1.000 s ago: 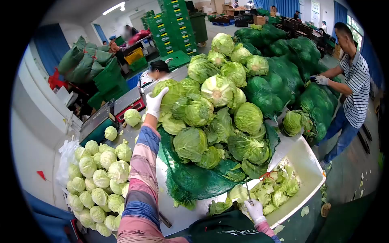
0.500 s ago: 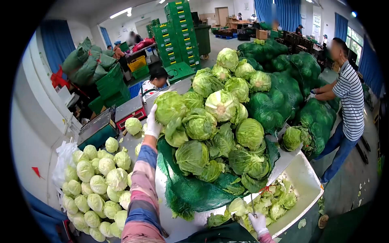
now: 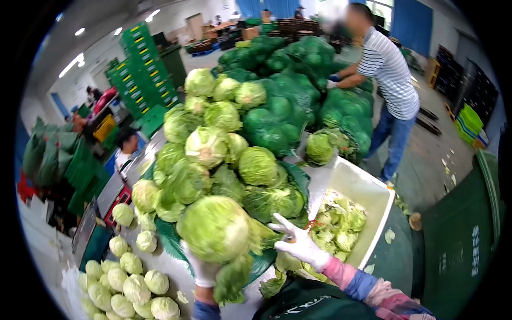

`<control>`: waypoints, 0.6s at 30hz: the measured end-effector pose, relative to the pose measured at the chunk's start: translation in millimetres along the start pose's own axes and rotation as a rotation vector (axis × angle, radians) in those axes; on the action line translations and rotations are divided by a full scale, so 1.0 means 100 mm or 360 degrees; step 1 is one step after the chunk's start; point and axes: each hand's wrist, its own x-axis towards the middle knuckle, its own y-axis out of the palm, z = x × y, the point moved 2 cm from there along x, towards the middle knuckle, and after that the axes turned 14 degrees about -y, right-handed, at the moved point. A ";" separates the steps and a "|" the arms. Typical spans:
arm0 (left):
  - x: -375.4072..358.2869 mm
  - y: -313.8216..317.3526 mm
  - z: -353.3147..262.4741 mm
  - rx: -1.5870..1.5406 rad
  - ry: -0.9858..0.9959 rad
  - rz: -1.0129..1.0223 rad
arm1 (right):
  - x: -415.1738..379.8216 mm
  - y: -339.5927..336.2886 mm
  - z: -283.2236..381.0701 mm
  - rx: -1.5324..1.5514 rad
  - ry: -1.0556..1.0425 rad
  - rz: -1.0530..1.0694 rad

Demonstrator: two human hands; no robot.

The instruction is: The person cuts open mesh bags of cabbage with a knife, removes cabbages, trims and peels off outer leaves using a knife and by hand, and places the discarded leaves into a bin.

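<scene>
My left hand (image 3: 201, 269), in a white glove, supports a large green cabbage (image 3: 213, 228) from below and the side. A loose outer leaf (image 3: 234, 278) hangs from this cabbage. Just right of it is my gloved right hand (image 3: 304, 248), thumb and forefinger spread towards its leaves. A small brown end, apparently a knife handle (image 3: 292, 240), shows in the right palm; the blade is hidden. Behind the held cabbage, leafy cabbages (image 3: 206, 146) are heaped on a green mesh sack (image 3: 169, 234).
A white bin (image 3: 380, 224) with cut leaves stands at the right. Trimmed cabbages (image 3: 136, 289) are piled at lower left. Full mesh sacks (image 3: 280, 106) lie behind the heap, where a person in a striped shirt (image 3: 392, 74) works. A green wheelie bin (image 3: 458, 229) stands far right.
My left hand has brought a cabbage from the heap's left side down in front of me. My right hand has risen from the leaf bin towards it, and the view has turned right.
</scene>
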 end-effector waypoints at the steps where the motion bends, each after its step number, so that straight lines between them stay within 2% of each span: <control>1: -0.07 0.06 0.26 -0.0185 -0.0234 0.0049 | 0.03 0.01 -0.03 0.0003 -0.0163 0.0028; 2: -0.09 0.10 0.54 0.0098 -0.0261 0.0097 | 0.01 0.04 -0.08 0.0029 -0.0236 0.0015; 3: -0.15 0.24 0.77 0.0035 -0.0355 0.0108 | -0.09 0.01 -0.12 -0.0155 -0.0242 -0.0072; 4: -0.20 0.39 1.00 -0.0029 -0.0449 0.0115 | -0.19 -0.09 -0.28 -0.0126 -0.0090 -0.0104; 5: -0.27 0.53 1.15 -0.0439 -0.0629 0.0090 | -0.27 -0.21 -0.40 -0.0095 0.0061 -0.0137; 6: -0.31 0.54 1.35 -0.0456 -0.0682 0.0152 | -0.36 -0.26 -0.24 -0.0324 0.0166 -0.0173; 7: -0.36 0.51 1.45 -0.0462 -0.0831 0.0112 | -0.45 -0.29 -0.36 -0.0425 0.0353 -0.0178; 9: -0.34 0.16 1.83 -0.0337 -0.0920 0.0077 | -0.61 -0.37 -0.61 -0.0641 0.0590 -0.0180; 10: -0.33 0.11 1.88 -0.0333 -0.0924 0.0081 | -0.70 -0.37 -0.93 -0.0625 0.0542 -0.0187; 11: -0.30 0.06 1.88 0.0102 -0.0676 -0.0063 | -0.76 -0.37 -1.17 -0.0608 0.0494 -0.0195; 13: -0.40 0.08 1.75 0.0964 -0.0171 -0.0368 | -0.73 -0.27 -0.99 -0.0706 0.0474 -0.0147; 15: -0.39 0.41 1.42 0.1814 0.0240 -0.0334 | -0.67 -0.19 -1.00 -0.0387 0.0108 -0.0157; 16: -0.32 0.43 1.39 0.2024 0.0269 -0.0298 | -0.60 -0.17 -0.96 -0.0330 0.0167 -0.0091; 17: -0.27 0.39 1.42 0.2237 0.0271 -0.0263 | -0.59 -0.14 -0.95 -0.0474 0.0139 -0.0085; 18: -0.17 0.37 1.44 0.2228 0.0304 -0.0243 | -0.53 -0.20 -1.29 -0.0274 0.0085 -0.0144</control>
